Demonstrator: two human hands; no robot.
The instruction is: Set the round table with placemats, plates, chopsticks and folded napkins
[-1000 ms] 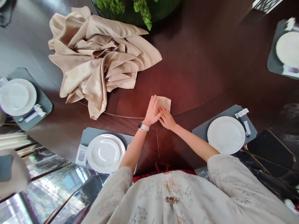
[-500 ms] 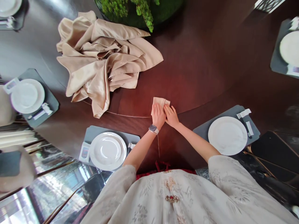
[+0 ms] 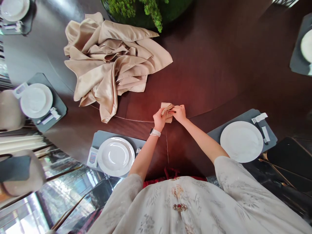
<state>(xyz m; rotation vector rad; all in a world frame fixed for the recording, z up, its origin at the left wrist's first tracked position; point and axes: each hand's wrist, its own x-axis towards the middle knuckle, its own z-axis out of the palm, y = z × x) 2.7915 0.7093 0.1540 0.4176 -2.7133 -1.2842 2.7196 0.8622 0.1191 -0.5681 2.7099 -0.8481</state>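
Raised since before, the napkin (image 3: 167,113) points lengthwise away from you, pinched by your left hand (image 3: 159,120) and right hand (image 3: 179,113).

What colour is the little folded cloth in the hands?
Shiny beige; the small folded satin napkin shows best in the head view.

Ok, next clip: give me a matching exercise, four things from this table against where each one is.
1 folded napkin
2 cloth pile
3 watch
4 plant

A on the left wrist
B at the picture's top edge
C gripped by left hand and right hand
D crumpled on the table

Pairs: 1-C, 2-D, 3-A, 4-B
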